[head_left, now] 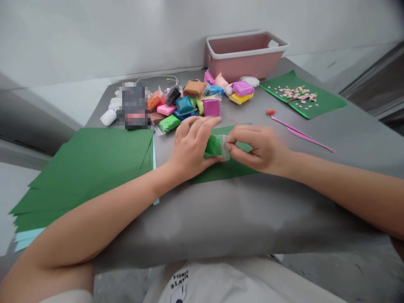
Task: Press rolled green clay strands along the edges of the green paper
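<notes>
Between my two hands is a small clear bag of green modelling clay [214,145], held above a green sheet of paper [208,176] on the grey table. My left hand [194,145] grips the bag's left side, its fingers over the top and its thumb underneath. At the bag's clear right end, my right hand [257,148] pinches the plastic edge between thumb and curled fingers. Both hands partly cover the bag and the sheet.
Several coloured clay packets [195,88] lie behind my hands. Stacked green sheets [104,160] are at left. A pink basket [246,63] stands at the back. At right are a green sheet with a pink blossom tree [299,96] and pink plastic tools [303,134].
</notes>
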A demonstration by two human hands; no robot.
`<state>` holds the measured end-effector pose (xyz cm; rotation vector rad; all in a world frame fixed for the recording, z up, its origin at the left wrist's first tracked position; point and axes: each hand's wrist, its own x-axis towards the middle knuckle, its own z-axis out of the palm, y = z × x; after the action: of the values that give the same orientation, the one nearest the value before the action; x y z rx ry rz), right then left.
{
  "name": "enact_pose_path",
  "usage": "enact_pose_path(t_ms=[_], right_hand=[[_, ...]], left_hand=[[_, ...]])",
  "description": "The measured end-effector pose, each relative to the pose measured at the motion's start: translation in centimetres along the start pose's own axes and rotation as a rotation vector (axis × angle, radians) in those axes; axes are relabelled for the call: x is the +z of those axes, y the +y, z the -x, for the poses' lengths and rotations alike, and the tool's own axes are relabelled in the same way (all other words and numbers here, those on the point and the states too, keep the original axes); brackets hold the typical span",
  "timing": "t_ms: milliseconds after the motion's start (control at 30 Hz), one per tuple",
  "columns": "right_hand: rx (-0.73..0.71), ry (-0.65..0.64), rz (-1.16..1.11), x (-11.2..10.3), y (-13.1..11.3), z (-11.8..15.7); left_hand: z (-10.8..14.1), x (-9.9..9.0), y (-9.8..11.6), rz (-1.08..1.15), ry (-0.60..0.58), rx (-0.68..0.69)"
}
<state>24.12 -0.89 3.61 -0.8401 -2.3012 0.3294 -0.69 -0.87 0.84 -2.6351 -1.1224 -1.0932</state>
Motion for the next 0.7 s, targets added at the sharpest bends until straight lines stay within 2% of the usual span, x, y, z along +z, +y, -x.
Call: enact_pose_path(t_ms=[100, 233, 333, 500, 600, 700], right_hand=[[0.06, -0.006, -0.01, -0.4, -0.5, -0.1], [0.144, -0.034, 0.004, -1.1, -0.9, -0.4], [0.241, -0.069, -0.054, -1.2, -1.2, -0.5], [0.371, -0.024, -0.231, -1.3, -1.0, -0.6], [0.412, 0.017, -0.361, -1.0, -0.5, -0.5], [0.407, 0.152, -0.486, -0.4, -0.1, -0.3]], left_hand=[[-0.2, -0.6, 0.3, 0.039, -0.185, -0.092], [-0.2, -1.0, 0.9, 0.09, -0.215, -0.167], [0.2, -0.7, 0.8, 0.177, -0.15, -0.147], [0.2, 0.4, -0.3, 0.442, 0.129, -0.023], [-0.2, 0.6, -0.8, 0.518, 0.139, -0.049], [-0.3, 0.5, -0.8, 0.576, 0.087, -0.112]])
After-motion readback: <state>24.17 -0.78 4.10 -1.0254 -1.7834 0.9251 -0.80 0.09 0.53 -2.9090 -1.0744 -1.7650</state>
